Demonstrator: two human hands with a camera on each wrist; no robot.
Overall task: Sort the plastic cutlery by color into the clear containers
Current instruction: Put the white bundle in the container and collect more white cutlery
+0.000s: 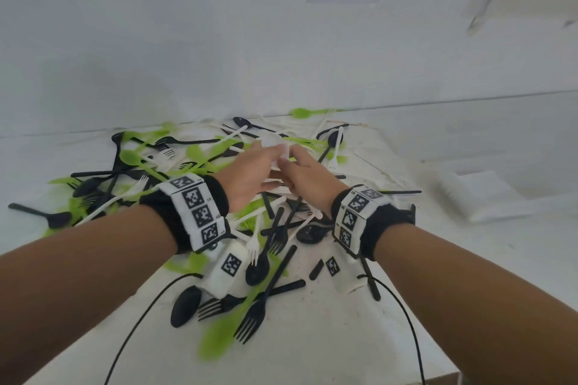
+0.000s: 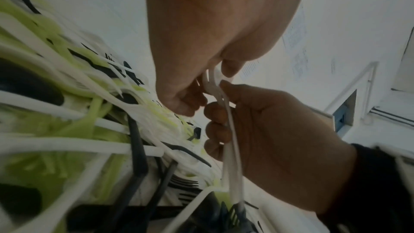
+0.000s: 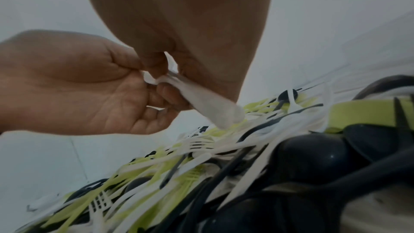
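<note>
The white table (image 1: 328,337) holds our messy pile (image 1: 194,166) of cutlery. Our left hand (image 1: 250,172) and right hand (image 1: 308,176) both pinch white pieces (image 2: 230,148) just above it, probably to keep whites together.

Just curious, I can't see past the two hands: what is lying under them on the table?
Under the left hand and right hand, which hold white cutlery, lies a mixed pile of black, green and white forks and spoons. The pieces directly beneath the palms stay hidden.
</note>
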